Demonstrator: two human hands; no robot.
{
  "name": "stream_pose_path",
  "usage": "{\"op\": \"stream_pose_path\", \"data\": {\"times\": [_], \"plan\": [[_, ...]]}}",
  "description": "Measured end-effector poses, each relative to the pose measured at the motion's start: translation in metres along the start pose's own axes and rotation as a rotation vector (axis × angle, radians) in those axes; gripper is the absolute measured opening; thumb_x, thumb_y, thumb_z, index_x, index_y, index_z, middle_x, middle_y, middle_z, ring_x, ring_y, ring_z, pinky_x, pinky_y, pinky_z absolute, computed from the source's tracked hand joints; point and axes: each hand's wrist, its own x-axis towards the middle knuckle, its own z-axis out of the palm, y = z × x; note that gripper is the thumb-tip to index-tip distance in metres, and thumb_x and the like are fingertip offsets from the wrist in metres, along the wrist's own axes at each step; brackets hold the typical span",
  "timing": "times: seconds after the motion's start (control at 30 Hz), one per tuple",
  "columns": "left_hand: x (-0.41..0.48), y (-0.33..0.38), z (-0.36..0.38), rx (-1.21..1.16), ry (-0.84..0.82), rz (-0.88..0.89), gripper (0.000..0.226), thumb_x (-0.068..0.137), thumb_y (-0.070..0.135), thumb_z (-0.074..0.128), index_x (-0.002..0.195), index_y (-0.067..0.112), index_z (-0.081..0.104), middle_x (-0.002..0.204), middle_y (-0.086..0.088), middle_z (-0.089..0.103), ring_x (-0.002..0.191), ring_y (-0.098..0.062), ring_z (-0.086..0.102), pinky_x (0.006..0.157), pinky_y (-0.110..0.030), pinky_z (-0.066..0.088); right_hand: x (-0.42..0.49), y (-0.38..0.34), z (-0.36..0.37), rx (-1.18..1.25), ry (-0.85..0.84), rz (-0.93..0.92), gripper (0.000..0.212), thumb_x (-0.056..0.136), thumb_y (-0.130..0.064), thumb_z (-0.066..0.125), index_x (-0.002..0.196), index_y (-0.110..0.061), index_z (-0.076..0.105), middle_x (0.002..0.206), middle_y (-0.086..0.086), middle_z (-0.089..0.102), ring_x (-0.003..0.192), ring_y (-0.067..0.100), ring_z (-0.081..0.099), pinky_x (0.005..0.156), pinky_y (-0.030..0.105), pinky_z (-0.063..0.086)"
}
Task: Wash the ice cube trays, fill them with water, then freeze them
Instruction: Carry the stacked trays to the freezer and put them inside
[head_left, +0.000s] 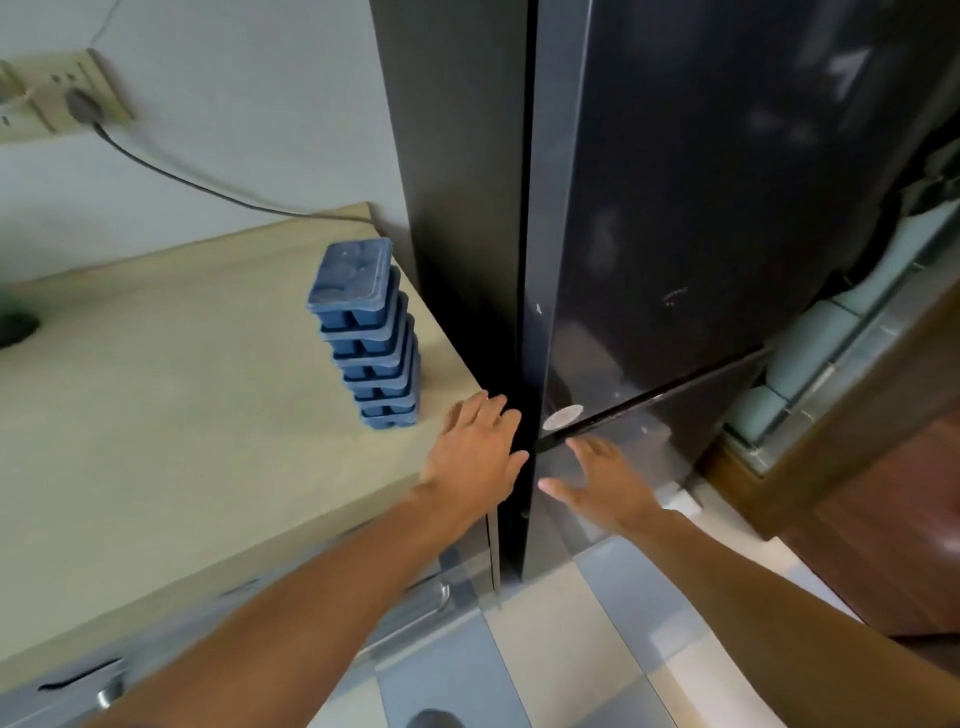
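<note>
A stack of several blue ice cube trays (370, 332) stands on the beige countertop (171, 415), close to its right edge. Beside the counter rises a tall black fridge (649, 208) with its doors closed. My left hand (475, 449) reaches with straight fingers to the fridge's left front corner, just right of the stack, fingertips at the door edge. My right hand (605, 480) is spread flat in front of the lower door, just under the seam between the upper and lower doors. Neither hand holds anything.
A wall socket (57, 93) with a plugged cable sits at the upper left; the cable runs behind the fridge. Drawers with metal handles (415, 608) lie under the counter. A tiled floor (571, 649) and a wooden door frame (857, 441) are on the right.
</note>
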Motion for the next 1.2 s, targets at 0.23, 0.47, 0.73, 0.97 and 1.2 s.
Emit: {"op": "stream_pose_path", "data": {"times": [0.23, 0.47, 0.73, 0.97, 1.2], "plan": [[-0.004, 0.001, 0.058, 0.340, 0.313, 0.031, 0.040, 0.096, 0.045, 0.054, 0.124, 0.017, 0.060, 0.142, -0.008, 0.050, 0.137, -0.032, 0.040, 0.111, -0.051, 0.035, 0.041, 0.029, 0.052, -0.229, 0.314, -0.199, 0.084, 0.090, -0.072, 0.052, 0.146, -0.010, 0.048, 0.149, 0.010, 0.051, 0.147, 0.034, 0.034, 0.118, 0.048, 0.030], [0.009, 0.001, 0.080, 0.392, 0.604, 0.030, 0.030, 0.099, 0.041, 0.046, 0.109, 0.019, 0.064, 0.114, -0.003, 0.064, 0.107, -0.027, 0.061, 0.090, -0.042, 0.048, 0.059, 0.035, 0.089, -0.152, 0.548, -0.204, 0.088, 0.086, -0.080, 0.042, 0.136, -0.009, 0.055, 0.138, 0.005, 0.054, 0.138, 0.026, 0.040, 0.102, 0.046, 0.046], [0.006, 0.006, 0.076, 0.345, 0.647, 0.017, 0.029, 0.101, 0.040, 0.044, 0.106, 0.020, 0.065, 0.110, -0.001, 0.063, 0.103, -0.023, 0.062, 0.085, -0.038, 0.047, 0.011, 0.053, 0.077, -0.273, 0.748, -0.141, 0.073, 0.087, -0.085, 0.031, 0.078, -0.021, 0.064, 0.085, -0.002, 0.066, 0.095, 0.025, 0.065, 0.080, 0.040, 0.043], [0.007, 0.009, 0.075, 0.330, 0.614, 0.006, 0.030, 0.102, 0.040, 0.042, 0.105, 0.020, 0.065, 0.109, -0.001, 0.063, 0.099, -0.022, 0.062, 0.087, -0.040, 0.050, -0.043, 0.062, 0.017, -0.339, 0.958, -0.147, 0.068, 0.092, -0.075, 0.044, 0.059, -0.016, 0.048, 0.055, -0.004, 0.047, 0.053, 0.022, 0.049, 0.056, 0.034, 0.035], [0.004, 0.012, 0.075, 0.358, 0.605, -0.004, 0.030, 0.102, 0.038, 0.041, 0.103, 0.020, 0.065, 0.107, -0.001, 0.064, 0.097, -0.021, 0.063, 0.086, -0.040, 0.052, -0.056, 0.055, 0.020, -0.391, 0.709, -0.020, 0.054, 0.095, -0.069, 0.047, 0.081, -0.017, 0.051, 0.088, 0.002, 0.061, 0.093, 0.029, 0.062, 0.070, 0.036, 0.038]]}}
